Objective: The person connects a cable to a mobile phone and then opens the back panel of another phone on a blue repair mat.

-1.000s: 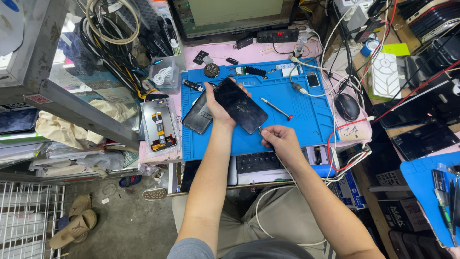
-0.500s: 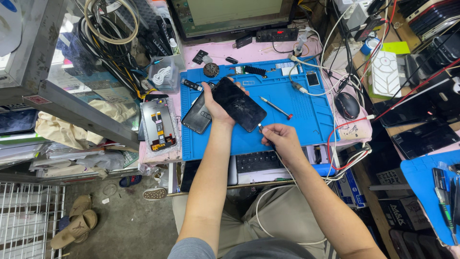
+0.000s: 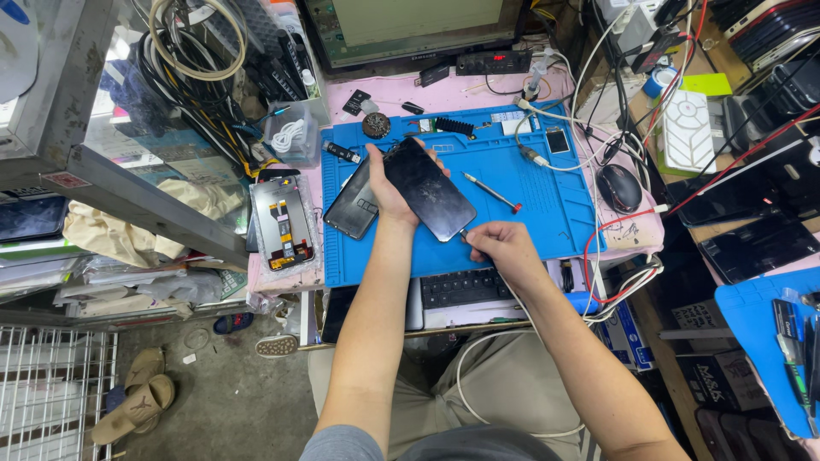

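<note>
My left hand [image 3: 389, 189] holds a black phone screen [image 3: 429, 188] tilted above the blue work mat [image 3: 547, 196]. My right hand [image 3: 504, 248] pinches a thin metal tool [image 3: 464, 232] whose tip touches the screen's lower edge. A dark phone body [image 3: 350, 205] lies flat on the mat, just left of my left hand. A red-tipped screwdriver [image 3: 491, 191] rests on the mat to the right of the screen.
An opened phone with bare circuitry [image 3: 282, 224] lies left of the mat. A black mouse [image 3: 619, 188], cables [image 3: 598, 248] and a keyboard [image 3: 461, 286] crowd the right and front. A monitor [image 3: 410, 26] stands behind. A second blue mat [image 3: 756, 329] sits far right.
My right hand has moved up and left, bringing the tool tip to the screen's lower edge. My left hand and the screen stay where they were.
</note>
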